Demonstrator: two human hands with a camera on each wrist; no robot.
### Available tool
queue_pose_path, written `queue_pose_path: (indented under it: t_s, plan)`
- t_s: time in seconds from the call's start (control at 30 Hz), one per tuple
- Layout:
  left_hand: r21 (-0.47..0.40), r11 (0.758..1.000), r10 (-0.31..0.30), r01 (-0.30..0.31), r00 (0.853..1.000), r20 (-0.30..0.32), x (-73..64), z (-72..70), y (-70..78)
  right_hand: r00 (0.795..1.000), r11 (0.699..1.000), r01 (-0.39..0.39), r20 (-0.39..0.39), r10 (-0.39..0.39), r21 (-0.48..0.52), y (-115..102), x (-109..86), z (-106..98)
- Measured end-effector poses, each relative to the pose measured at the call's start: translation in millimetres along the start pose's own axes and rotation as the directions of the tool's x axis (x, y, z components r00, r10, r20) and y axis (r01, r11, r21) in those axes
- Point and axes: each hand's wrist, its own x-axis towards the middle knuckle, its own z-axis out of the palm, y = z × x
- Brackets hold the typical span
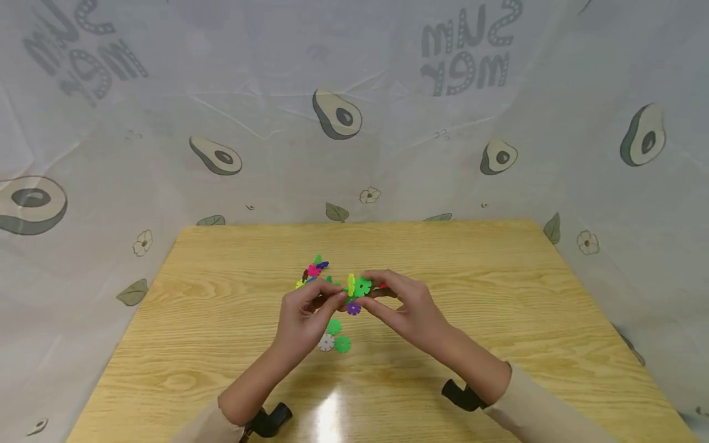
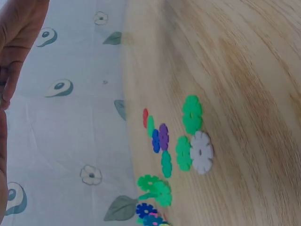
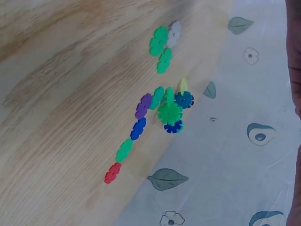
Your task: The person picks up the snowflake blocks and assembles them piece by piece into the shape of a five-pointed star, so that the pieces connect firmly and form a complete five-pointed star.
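Green and yellow discs (image 1: 362, 287) sat pinched between my left hand (image 1: 306, 312) and right hand (image 1: 411, 309), up past the white disc (image 1: 326, 343); likely I was joining them, the next push needing lined-up slots.

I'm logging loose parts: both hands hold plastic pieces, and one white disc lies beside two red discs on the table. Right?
The colour is wrong: the head view shows two green discs, not red, beside the white disc on the table. The rest stands: the left hand and the right hand hold plastic pieces.
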Motion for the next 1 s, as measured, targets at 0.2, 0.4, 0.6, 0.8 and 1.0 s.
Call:
queue_pose_path:
  t_s: [0.2,0.4,0.6,0.8,1.0]
  plan:
    - [0.015,0.999,-0.035,0.035,0.999,-0.003,0.6,-2.0,1.9,0.977,0.968,-0.213,0.036,0.21,0.13,-4,1.4,-3]
    - [0.043,0.999,-0.002,0.002,1.0,0.006,1.2,-1.8,7.3,0.956,0.944,-0.295,0.055,0.29,0.147,-9,2.8,-5]
    - [0.01,1.0,-0.005,0.006,0.999,-0.053,1.8,3.9,12.2,0.964,0.945,-0.266,0.023,0.267,0.192,-14,2.5,-1]
    - [-0.026,0.999,-0.022,0.02,0.997,-0.074,1.4,8.0,7.8,0.964,0.95,-0.262,-0.009,0.267,0.171,-16,2.0,1]
    - [0.026,0.987,-0.155,0.158,0.983,-0.095,4.2,1.5,-1.6,0.941,0.933,-0.339,0.065,0.333,0.122,0,6.1,-1]
